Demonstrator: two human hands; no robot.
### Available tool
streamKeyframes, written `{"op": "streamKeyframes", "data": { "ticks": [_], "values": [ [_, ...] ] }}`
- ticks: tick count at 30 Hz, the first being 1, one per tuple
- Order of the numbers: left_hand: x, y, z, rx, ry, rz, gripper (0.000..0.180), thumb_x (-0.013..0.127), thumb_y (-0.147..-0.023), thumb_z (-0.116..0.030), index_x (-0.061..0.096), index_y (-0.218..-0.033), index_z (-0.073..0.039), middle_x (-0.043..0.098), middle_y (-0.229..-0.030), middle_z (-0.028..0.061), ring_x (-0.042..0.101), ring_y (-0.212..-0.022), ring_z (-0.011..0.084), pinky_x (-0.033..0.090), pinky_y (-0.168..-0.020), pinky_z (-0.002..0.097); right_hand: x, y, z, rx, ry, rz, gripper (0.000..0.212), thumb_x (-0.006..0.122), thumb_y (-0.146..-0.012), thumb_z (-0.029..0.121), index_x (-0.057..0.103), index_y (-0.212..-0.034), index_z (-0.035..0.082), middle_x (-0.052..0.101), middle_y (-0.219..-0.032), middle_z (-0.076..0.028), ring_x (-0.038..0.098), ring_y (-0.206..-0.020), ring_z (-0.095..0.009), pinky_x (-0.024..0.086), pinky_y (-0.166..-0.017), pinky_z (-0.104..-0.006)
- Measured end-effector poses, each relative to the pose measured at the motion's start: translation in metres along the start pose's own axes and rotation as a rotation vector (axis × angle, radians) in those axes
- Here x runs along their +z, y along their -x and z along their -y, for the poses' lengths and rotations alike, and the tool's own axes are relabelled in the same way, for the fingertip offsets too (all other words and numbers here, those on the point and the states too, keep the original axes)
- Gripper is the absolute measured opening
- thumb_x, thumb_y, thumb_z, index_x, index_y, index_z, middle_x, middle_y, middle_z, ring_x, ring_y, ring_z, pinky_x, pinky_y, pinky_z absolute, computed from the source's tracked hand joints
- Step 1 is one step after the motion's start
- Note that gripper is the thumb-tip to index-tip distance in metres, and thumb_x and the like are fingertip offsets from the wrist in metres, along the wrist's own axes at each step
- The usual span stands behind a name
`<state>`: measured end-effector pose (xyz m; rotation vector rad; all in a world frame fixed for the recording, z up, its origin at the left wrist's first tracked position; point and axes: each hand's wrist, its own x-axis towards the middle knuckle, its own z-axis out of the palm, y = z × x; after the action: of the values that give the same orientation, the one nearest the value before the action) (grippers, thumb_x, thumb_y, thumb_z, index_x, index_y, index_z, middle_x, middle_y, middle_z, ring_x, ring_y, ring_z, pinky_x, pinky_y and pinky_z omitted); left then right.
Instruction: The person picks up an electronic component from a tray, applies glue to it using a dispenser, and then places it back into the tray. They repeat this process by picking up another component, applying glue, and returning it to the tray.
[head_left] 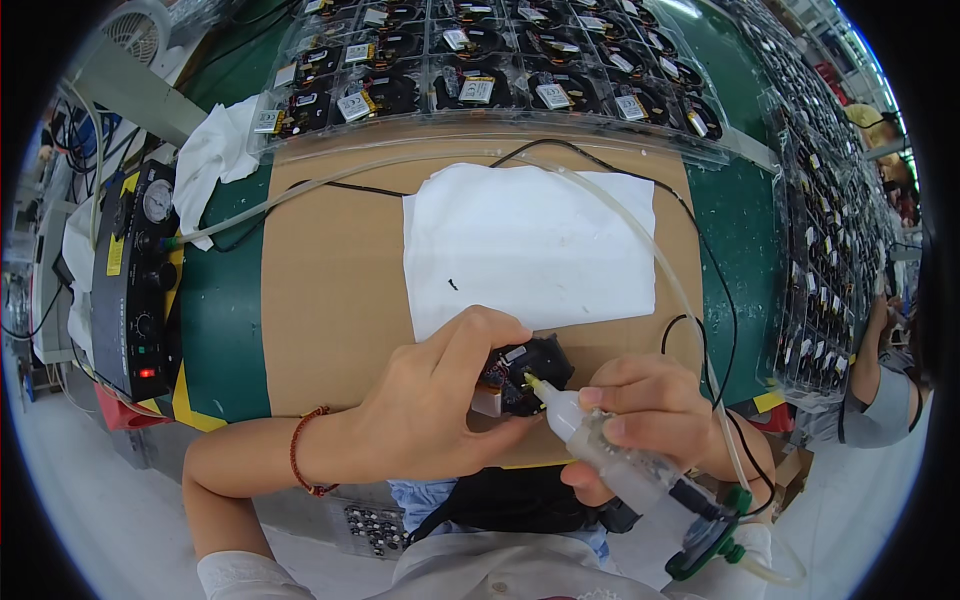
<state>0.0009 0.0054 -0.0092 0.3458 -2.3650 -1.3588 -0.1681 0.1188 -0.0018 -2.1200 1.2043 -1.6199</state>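
Note:
My left hand (430,395) grips a small black electronic part (540,362) between thumb and fingers, tilted above the near edge of the brown board. A battery-like white piece (487,401) shows on its near side. My right hand (650,415) is closed around a translucent glue-dispensing syringe (625,455) with a green cap (705,545) at its back end. The syringe's yellowish tip (532,380) is at the black part, seemingly touching it. A clear hose and a black cord run from the syringe's back end.
A white cloth (540,250) with a dark scrap on it lies on the brown cardboard (330,300). Clear trays (480,70) of similar black parts stand at the back, more trays (830,240) at right. A black dispenser box (140,280) with a gauge is at left. A co-worker's arm (870,350) shows far right.

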Motion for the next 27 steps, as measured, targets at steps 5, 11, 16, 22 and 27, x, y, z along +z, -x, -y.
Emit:
{"op": "streamKeyframes", "data": {
  "ticks": [5, 11, 16, 22, 27],
  "values": [
    [0.0011, 0.0008, 0.0014, -0.007, 0.037, -0.006, 0.053, 0.073, -0.064, -0.006, 0.044, -0.107, 0.003, 0.052, -0.094, 0.0132, 0.061, -0.068, 0.0220, 0.051, -0.052, 0.0274, 0.0016, 0.0006, -0.0036, 0.032, -0.061, -0.090, 0.045, 0.080, -0.062, 0.014, 0.050, -0.091, -0.002, 0.054, -0.071, -0.011, 0.056, -0.054, -0.022, 0.049, -0.045, -0.0290],
    [0.0016, 0.0007, 0.0022, 0.001, 0.036, -0.012, 0.053, 0.072, -0.063, -0.006, 0.044, -0.107, 0.003, 0.052, -0.093, 0.0130, 0.060, -0.067, 0.0220, 0.051, -0.052, 0.0273, 0.0026, -0.0012, -0.0039, 0.088, -0.091, -0.159, 0.046, 0.078, -0.063, 0.012, 0.048, -0.095, -0.001, 0.052, -0.069, -0.010, 0.053, -0.053, -0.019, 0.050, -0.053, -0.0293],
    [0.0008, 0.0006, 0.0011, -0.015, 0.044, -0.002, 0.053, 0.073, -0.063, -0.006, 0.044, -0.107, 0.003, 0.052, -0.094, 0.0130, 0.060, -0.066, 0.0218, 0.051, -0.052, 0.0275, 0.0067, 0.0012, -0.0054, 0.125, -0.120, -0.252, 0.045, 0.079, -0.063, 0.014, 0.049, -0.095, 0.000, 0.052, -0.071, -0.009, 0.052, -0.055, -0.016, 0.050, -0.055, -0.0280],
    [-0.0003, 0.0007, 0.0023, -0.001, 0.031, 0.002, 0.053, 0.072, -0.064, -0.008, 0.043, -0.106, 0.003, 0.052, -0.095, 0.0129, 0.060, -0.065, 0.0212, 0.050, -0.051, 0.0274, 0.0047, 0.0050, -0.0046, 0.211, -0.166, -0.245, 0.049, 0.080, -0.064, 0.015, 0.046, -0.097, 0.001, 0.048, -0.076, -0.009, 0.051, -0.061, -0.015, 0.050, -0.061, -0.0282],
    [-0.0006, -0.0006, -0.0009, -0.002, 0.038, 0.012, 0.052, 0.072, -0.064, -0.008, 0.043, -0.106, 0.003, 0.052, -0.096, 0.0129, 0.060, -0.064, 0.0208, 0.050, -0.051, 0.0273, 0.0003, 0.0048, 0.0015, 0.308, -0.184, -0.227, 0.051, 0.080, -0.063, 0.014, 0.044, -0.099, 0.004, 0.047, -0.079, -0.008, 0.051, -0.063, -0.014, 0.048, -0.067, -0.0277]
  ]
}}
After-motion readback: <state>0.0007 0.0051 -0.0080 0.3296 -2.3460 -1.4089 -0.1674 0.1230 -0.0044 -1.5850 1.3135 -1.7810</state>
